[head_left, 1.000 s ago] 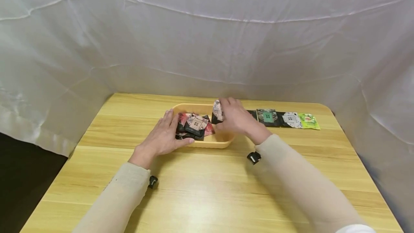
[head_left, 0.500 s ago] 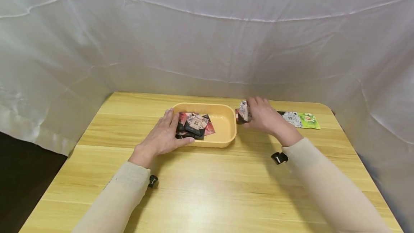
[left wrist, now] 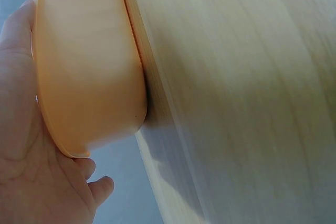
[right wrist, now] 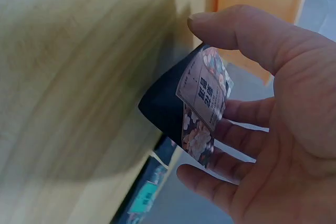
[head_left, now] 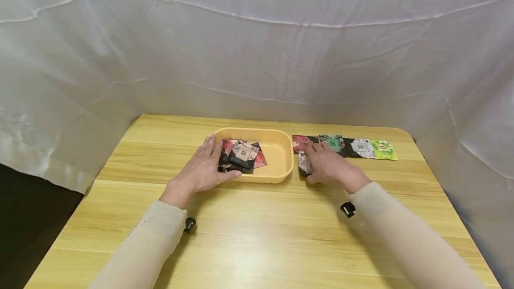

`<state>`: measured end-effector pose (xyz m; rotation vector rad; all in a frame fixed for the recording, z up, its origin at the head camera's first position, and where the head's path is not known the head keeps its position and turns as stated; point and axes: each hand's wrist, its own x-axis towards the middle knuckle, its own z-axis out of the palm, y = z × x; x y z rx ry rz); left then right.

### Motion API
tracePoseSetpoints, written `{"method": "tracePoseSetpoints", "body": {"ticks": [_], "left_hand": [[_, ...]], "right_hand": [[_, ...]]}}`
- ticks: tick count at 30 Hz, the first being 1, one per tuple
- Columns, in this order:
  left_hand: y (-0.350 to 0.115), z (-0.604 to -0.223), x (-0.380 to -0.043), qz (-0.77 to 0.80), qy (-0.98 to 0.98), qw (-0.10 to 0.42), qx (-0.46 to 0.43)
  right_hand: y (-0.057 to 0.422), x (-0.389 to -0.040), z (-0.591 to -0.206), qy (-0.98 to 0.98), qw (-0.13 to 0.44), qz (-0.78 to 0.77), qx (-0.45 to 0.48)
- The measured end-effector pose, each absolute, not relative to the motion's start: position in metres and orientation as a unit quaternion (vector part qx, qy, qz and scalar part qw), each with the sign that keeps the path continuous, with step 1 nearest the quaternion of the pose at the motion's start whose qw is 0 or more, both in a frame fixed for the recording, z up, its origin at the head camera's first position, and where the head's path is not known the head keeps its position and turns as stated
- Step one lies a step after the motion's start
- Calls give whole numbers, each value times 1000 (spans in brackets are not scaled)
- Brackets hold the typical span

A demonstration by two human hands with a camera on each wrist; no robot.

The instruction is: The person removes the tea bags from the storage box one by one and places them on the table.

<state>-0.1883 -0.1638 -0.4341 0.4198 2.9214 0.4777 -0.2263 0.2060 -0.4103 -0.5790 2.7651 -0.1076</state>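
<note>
My right hand (head_left: 328, 164) pinches a black tea sachet with a floral printed label (right wrist: 202, 95) between thumb and fingers, just right of the tray. In the right wrist view the sachet is slightly bent, thumb at one edge and fingertips at the opposite side. Part of this sachet (head_left: 303, 163) is hidden by the hand in the head view. My left hand (head_left: 202, 166) rests on the left end of the yellow plastic tray (head_left: 283, 176), fingers straight along the rim, thumb toward the front. Several black and red tea sachets (head_left: 244, 153) lie piled in the tray's left half.
Behind the right hand runs a row of sachets: a red and black one (head_left: 300, 142), one with a green label (head_left: 333, 142), one with a white label (head_left: 362, 147) and a lime-green one (head_left: 383, 150). A pale cloth (head_left: 257, 57) hangs behind the wooden table (head_left: 249, 235).
My right hand has carried the sachet from above the tray rightward to the row, then lowered it toward me, in front of the row's left end. My left hand stays put.
</note>
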Motion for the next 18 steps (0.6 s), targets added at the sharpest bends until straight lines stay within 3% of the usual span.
{"method": "tracePoseSetpoints", "body": {"ticks": [18], "left_hand": [[-163,-435,-189,159,975,80,135]], "right_hand": [[198,-232,-417,962,192,-14,-195]]}}
